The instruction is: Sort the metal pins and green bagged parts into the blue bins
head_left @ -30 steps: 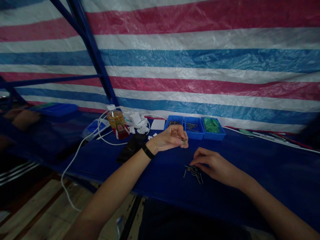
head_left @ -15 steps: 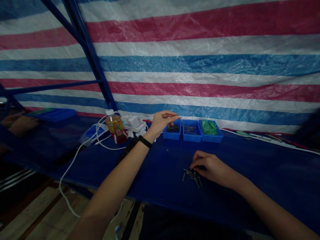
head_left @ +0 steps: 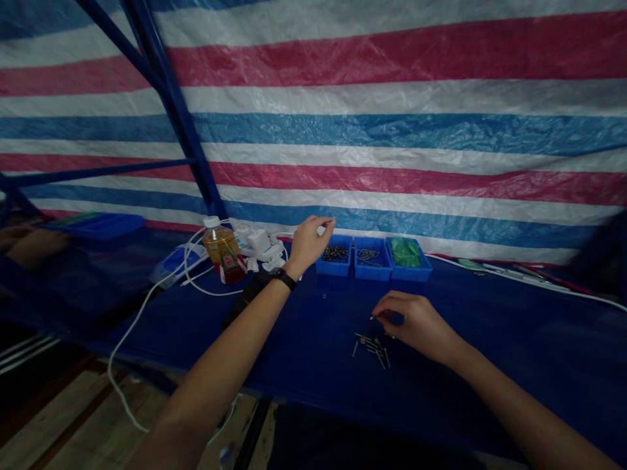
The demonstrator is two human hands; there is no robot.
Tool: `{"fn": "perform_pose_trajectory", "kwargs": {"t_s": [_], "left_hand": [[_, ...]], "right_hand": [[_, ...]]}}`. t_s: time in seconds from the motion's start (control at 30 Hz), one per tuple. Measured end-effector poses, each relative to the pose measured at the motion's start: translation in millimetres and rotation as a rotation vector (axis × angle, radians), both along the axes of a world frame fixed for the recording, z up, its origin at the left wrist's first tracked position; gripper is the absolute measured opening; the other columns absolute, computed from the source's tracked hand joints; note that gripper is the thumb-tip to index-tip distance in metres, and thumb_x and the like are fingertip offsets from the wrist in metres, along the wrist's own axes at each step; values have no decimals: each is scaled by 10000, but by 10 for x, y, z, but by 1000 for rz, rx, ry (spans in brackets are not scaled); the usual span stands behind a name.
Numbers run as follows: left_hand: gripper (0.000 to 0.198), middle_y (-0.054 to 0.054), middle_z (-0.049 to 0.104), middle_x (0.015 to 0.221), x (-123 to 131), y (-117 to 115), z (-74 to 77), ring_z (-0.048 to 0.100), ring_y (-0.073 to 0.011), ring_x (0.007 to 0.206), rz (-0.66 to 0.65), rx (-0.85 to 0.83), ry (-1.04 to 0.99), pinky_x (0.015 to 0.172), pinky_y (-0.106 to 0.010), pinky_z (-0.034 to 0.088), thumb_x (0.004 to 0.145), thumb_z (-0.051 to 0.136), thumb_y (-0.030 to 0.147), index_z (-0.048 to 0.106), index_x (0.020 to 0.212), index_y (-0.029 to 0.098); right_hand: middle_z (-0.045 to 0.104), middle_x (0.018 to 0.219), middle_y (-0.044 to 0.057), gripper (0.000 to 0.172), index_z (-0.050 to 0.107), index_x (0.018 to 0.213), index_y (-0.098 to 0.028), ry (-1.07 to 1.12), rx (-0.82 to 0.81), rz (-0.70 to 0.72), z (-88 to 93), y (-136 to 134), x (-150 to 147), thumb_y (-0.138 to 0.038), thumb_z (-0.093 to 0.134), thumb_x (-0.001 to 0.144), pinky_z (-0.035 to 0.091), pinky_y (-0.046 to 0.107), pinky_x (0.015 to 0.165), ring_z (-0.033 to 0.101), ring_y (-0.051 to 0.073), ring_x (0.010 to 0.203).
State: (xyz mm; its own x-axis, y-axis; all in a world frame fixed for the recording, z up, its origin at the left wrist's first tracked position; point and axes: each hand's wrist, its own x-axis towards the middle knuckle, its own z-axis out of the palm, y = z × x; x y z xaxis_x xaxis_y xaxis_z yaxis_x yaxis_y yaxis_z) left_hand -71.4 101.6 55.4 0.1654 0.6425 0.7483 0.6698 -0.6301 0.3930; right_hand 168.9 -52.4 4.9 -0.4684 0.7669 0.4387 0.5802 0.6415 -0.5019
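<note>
My left hand (head_left: 309,245) is raised at the far edge of the table, just left of a blue bin of small dark screws (head_left: 336,264), with its fingers curled and no held item visible. Next to that bin stand a blue bin of nails (head_left: 372,269) and a blue bin of green material (head_left: 407,266). My right hand (head_left: 414,323) hovers with curled fingers at the edge of a loose pile of metal nails (head_left: 373,349). Its fingertips cover whatever they may hold. One small screw (head_left: 324,296) lies alone on the blue table cover (head_left: 490,339).
A plastic bottle of amber liquid (head_left: 223,254) and a white charger (head_left: 259,241) with white cable (head_left: 142,320) stand left of the bins. A blue steel frame (head_left: 171,111) and striped tarpaulin (head_left: 392,98) rise behind the table. A black object (head_left: 252,294) lies under my left forearm.
My left hand has moved back left from above the first bin, and the small screw in its fingers earlier no longer shows. My right hand has shifted slightly over the nails.
</note>
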Motion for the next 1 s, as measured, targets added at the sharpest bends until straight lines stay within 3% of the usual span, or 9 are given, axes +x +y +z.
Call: {"fn": "perform_pose_trajectory", "kwargs": {"t_s": [0.13,0.23,0.33,0.43,0.6,0.73,0.87,0.93,1.0], "left_hand": [[203,-54,735,927,-6,-141,-149,663,-183,822,-20,-51,126,737,-277,486,948,576,286,757,955,192],[200,-60,739,892,-77,-139,-229,659,-194,798,35,-67,158,745,-292,473,929,568,253,752,879,192],[199,-64,750,881,-199,-43,-308,669,-211,831,96,-102,44,779,-298,464,902,571,239,752,836,191],[202,-57,751,831,-317,69,-380,673,-210,799,154,-132,-86,753,-288,460,880,575,245,752,803,185],[286,-52,724,736,-361,158,-423,659,-180,705,209,-133,-251,660,-254,452,922,494,281,732,840,144],[288,-43,711,714,-300,122,-416,650,-175,687,171,-139,-289,640,-247,447,911,517,324,731,833,148],[269,-34,699,689,-209,33,-396,636,-172,666,118,-131,-240,630,-250,431,899,537,326,735,815,164],[257,-37,700,695,-137,-43,-361,620,-165,649,66,-131,-159,630,-256,419,897,551,319,741,815,167],[242,-40,707,712,-43,-156,-306,600,-152,630,-86,-200,-55,619,-255,408,894,564,308,748,818,169]], "right_hand": [[756,899,40,104,745,859,-226,284,225,-150,270,106,-39,-195,646,853,588,337,753,714,188,810],[762,900,50,87,755,874,-221,439,220,-211,572,437,-151,-257,687,833,598,359,770,721,196,811],[770,837,59,105,770,864,-196,370,101,-214,872,893,-298,-249,735,780,592,364,764,727,207,769],[772,803,82,133,780,837,-165,301,99,-264,1132,1224,-422,-246,774,731,581,370,724,727,239,755],[765,886,102,192,772,901,-133,303,262,-278,1416,1390,-561,-288,743,792,568,396,780,725,251,826],[748,865,90,223,770,926,-135,114,258,-176,1612,1524,-577,-295,790,772,547,440,849,710,268,887],[734,813,59,209,781,920,-145,-30,192,-49,1765,1411,-375,-296,793,776,521,455,891,696,264,910],[722,763,19,156,786,875,-163,-105,82,18,1688,1142,-217,-275,795,766,528,406,844,696,222,837],[725,740,-12,98,787,832,-202,-222,-118,121,1458,784,-60,-265,796,757,529,320,744,683,167,724]]}}
